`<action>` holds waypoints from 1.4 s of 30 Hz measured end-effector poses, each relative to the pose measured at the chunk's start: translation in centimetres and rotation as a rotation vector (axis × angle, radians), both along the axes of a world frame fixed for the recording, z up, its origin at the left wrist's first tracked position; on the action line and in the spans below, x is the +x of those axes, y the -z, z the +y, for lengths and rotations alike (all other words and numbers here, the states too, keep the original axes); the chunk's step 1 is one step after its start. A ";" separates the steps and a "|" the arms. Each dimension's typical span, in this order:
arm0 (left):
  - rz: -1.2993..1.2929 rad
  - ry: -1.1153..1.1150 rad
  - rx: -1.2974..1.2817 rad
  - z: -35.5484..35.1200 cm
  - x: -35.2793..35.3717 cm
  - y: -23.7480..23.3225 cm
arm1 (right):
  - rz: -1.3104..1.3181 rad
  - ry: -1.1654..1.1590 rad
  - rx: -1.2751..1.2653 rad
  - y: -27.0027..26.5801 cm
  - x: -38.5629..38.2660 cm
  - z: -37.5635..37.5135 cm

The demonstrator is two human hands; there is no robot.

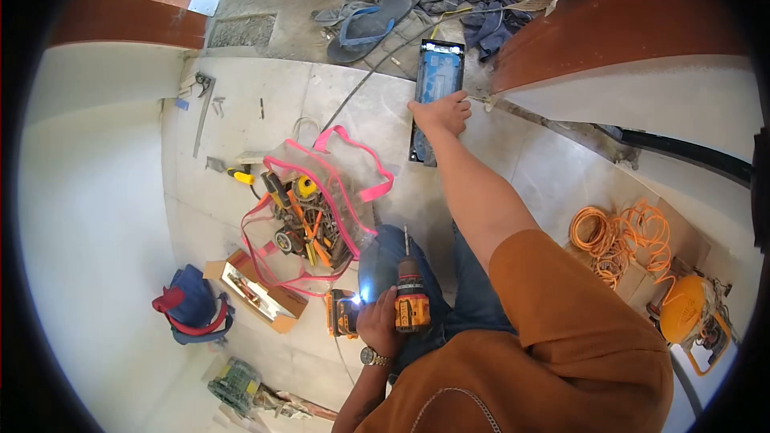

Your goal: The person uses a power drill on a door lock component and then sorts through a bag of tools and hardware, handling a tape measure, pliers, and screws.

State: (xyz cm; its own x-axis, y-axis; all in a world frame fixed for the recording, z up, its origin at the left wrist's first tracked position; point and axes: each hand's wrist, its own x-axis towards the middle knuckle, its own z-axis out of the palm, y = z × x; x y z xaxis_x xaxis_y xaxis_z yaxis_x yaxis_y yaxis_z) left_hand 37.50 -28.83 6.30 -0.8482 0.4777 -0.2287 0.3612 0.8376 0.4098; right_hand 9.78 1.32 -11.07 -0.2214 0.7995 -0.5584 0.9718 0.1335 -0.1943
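Observation:
My left hand [378, 323], with a watch at its wrist, is wrapped round the grip of a yellow-and-black cordless drill [411, 305]. The drill rests over my thigh, its bit pointing away from me and its battery to the left; a bright light glows beside my hand. My right hand [441, 115] reaches forward and spans a long black rectangular case [440, 72] with a blue inside, thumb on one side and fingers curled at the other. The case lies on the floor tiles; its middle is hidden under my hand.
A clear bag with pink straps [321, 200] holds several hand tools. Left of it lie a yellow-handled tool [241, 176], a square [204, 112] and an open cardboard box [261, 293]. Sandals [377, 24] lie on cloths ahead. Orange hose coils [618, 236] are at right.

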 end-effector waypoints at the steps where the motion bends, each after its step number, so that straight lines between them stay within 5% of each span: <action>1: -0.006 -0.010 0.004 0.1 -0.2 0.0 | 0.010 -0.001 0.024 0.0 -0.2 0.0; 17: -0.063 -0.026 0.038 0.6 -1.4 -0.7 | 0.095 -0.062 0.127 1.3 2.2 -0.8; 23: -0.229 -0.265 0.248 -1.7 -4.2 -2.1 | 0.155 -0.189 0.149 0.9 4.1 -0.7; 28: -0.332 -0.410 0.323 2.8 -14.6 -7.2 | 0.313 -0.793 0.237 2.1 7.0 -0.1; 31: -0.278 -0.356 0.369 6.9 -20.8 -7.2 | 0.486 -0.939 0.252 3.5 7.5 0.2; 33: -0.380 -0.387 0.549 10.6 -25.2 -6.4 | 0.537 -0.912 0.213 3.9 7.2 0.6; 35: -0.571 -0.460 0.420 14.0 -29.3 -6.4 | 0.580 -0.884 0.164 4.1 6.6 0.4; 42: -0.493 -0.222 0.528 21.0 -36.8 2.7 | 0.375 -0.702 0.201 3.6 4.8 0.2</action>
